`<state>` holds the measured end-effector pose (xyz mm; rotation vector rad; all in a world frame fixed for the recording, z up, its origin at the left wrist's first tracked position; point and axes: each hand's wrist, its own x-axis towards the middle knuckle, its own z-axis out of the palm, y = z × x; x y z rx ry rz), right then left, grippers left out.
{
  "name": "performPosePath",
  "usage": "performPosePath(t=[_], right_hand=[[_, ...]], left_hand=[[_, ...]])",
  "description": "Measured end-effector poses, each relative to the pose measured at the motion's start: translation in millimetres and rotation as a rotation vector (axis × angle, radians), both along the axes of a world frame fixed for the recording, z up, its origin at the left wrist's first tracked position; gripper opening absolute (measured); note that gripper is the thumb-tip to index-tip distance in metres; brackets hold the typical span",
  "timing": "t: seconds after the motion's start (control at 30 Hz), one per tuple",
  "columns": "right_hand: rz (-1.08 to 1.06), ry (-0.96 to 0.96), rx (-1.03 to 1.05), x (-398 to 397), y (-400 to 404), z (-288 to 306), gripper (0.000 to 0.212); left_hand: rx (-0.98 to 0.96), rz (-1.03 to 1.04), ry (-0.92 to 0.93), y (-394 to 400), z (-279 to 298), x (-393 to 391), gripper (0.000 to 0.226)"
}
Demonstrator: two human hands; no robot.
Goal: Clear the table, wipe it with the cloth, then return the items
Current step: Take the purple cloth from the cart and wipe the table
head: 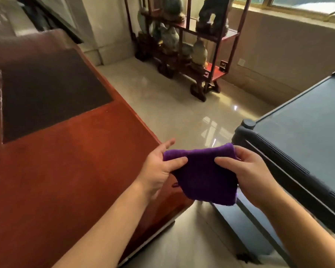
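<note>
At nine o'clock: red-brown bench (70,171) with a dark inset panel (46,93). Left hand (159,169) over the bench's right edge, thumb pinching the left side of the purple cloth (203,175), fingers half spread behind it. Cloth held up between both hands at centre, folded, hanging over the floor (162,113) (glossy tile). Right hand (248,175) closed on the cloth's right side, thumb in front. At twelve o'clock: shelf (182,45) of carved stones. At three o'clock: dark glass-topped table (307,132).
</note>
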<state>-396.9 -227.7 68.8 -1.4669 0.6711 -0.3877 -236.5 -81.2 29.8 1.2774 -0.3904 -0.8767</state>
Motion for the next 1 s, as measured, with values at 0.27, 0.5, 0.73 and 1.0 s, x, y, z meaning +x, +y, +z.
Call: performPosePath(t=[0.27, 0.5, 0.73, 1.0], right_hand=[[0.312, -0.091, -0.166, 45, 27, -12, 0.041], [0.431, -0.138, -0.127, 75, 52, -16, 0.030], [0.735, 0.088, 0.332, 83, 91, -62, 0.078], [0.659, 0.155, 0.747, 76, 129, -105, 0.084]], left_hand=[[0.373, -0.024, -0.610, 73, 30, 25, 0.036], [0.432, -0.057, -0.641, 131, 21, 32, 0.007], [0.239, 0.011, -0.255, 186, -21, 20, 0.013], [0.403, 0.207, -0.212, 239, -91, 10, 0.015]])
